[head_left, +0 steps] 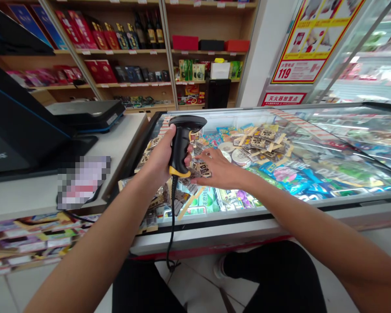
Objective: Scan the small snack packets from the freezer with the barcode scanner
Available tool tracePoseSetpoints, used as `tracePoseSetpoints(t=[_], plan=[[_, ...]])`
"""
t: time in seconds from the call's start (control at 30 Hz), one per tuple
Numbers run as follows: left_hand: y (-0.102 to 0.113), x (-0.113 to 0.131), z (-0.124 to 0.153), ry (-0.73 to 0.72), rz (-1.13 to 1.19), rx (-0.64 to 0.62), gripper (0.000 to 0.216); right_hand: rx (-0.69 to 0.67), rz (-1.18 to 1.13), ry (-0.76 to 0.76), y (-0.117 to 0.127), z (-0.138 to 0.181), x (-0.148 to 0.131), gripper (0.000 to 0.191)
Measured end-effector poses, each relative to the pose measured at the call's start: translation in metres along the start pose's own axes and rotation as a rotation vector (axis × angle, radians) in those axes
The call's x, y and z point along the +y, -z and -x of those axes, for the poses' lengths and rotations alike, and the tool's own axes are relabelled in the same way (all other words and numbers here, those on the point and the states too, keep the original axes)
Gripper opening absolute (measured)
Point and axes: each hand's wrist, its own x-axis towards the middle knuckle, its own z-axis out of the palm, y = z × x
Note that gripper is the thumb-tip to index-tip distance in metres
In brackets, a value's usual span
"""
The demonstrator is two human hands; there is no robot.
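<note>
My left hand [161, 156] is closed around the handle of a black barcode scanner [181, 145] with yellow trim, held upright over the glass-topped freezer [195, 237]. A black cable hangs from the base of its grip. Just right of the scanner, my right hand [220, 169] has its thumb and fingers around a small snack packet [202, 169] with dark printed characters. Part of that packet is hidden by the fingers. Similar brown-and-tan packets [259, 141] lie in a pile beyond the hand, beside round white-lidded tubs [241, 157].
At left, a counter holds a dark checkout terminal [26, 126], a flat scale [87, 114] and a blurred-out phone-like item [84, 182]. Blue ice-cream packs [289, 176] lie at the freezer's right. Shelves [124, 51] with bottles and boxes stand behind.
</note>
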Motion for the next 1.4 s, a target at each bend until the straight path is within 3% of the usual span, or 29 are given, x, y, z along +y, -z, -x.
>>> tracePoseSetpoints(t=[0.1,0.23,0.37,0.47,0.6,0.73,0.87,1.17,1.3,1.4], plan=[[0.002,-0.001,-0.001,-0.001,0.007,-0.009,0.054,0.124,0.086,0.011,-0.009,-0.001,-0.009,0.080],[0.004,-0.001,-0.002,0.005,0.010,-0.004,0.054,0.076,0.126,0.016,-0.012,-0.006,-0.012,0.058],[0.005,-0.001,-0.003,-0.005,0.018,-0.011,0.054,-0.017,-0.049,-0.048,0.000,-0.008,-0.003,0.038],[0.006,0.000,-0.004,-0.040,0.049,0.003,0.055,-0.003,-0.267,-0.035,0.015,-0.007,0.015,0.031],[0.004,0.003,-0.001,-0.105,0.108,0.081,0.057,0.194,-0.514,-0.050,0.030,-0.010,0.041,0.030],[-0.001,0.003,0.004,-0.066,0.095,0.096,0.055,0.441,-0.656,-0.151,0.034,-0.020,0.058,0.035],[-0.006,0.002,0.008,-0.015,0.050,0.024,0.052,0.536,-0.610,-0.227,0.035,-0.023,0.065,0.040],[-0.007,0.004,0.011,0.002,0.029,-0.027,0.050,0.537,-0.531,-0.233,0.036,-0.021,0.065,0.040],[-0.006,0.003,0.011,-0.025,0.019,-0.006,0.048,0.657,-0.393,-0.205,0.043,-0.020,0.071,0.035],[-0.006,0.003,0.010,-0.017,0.015,0.019,0.049,0.780,-0.224,-0.236,0.064,-0.012,0.091,0.035]])
